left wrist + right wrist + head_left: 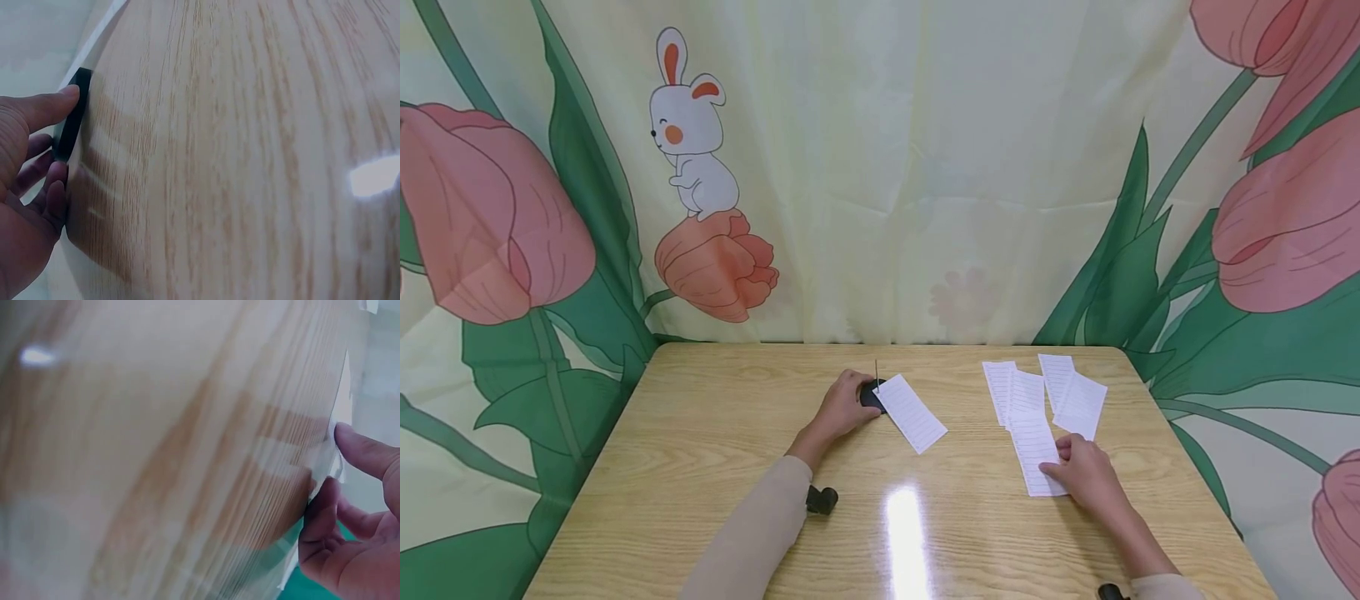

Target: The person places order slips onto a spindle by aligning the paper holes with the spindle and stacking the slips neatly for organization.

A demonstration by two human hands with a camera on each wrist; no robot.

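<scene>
Gripping the black base (870, 393) from its left, left hand (841, 405) presumably steadies the spike (876, 372) with a white slip (913, 414) at it, while right of base right hand (1084, 472) pinches another slip (1032, 454), likely for its exposed edge.

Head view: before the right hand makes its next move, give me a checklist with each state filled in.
1. Black base held: ok, the left hand grips it.
2. Pin upright, top exposed: ok.
3. Base slip pierced by the pin: cannot tell; one end meets the base, but the contact is too small to read.
4. Right hand at the nearest slip: ok, thumb at its edge.
5. Nearest slip firmly pinched: cannot tell.
6. Nearest slip apart from the slip beyond: not ok, no gap shows.
</scene>
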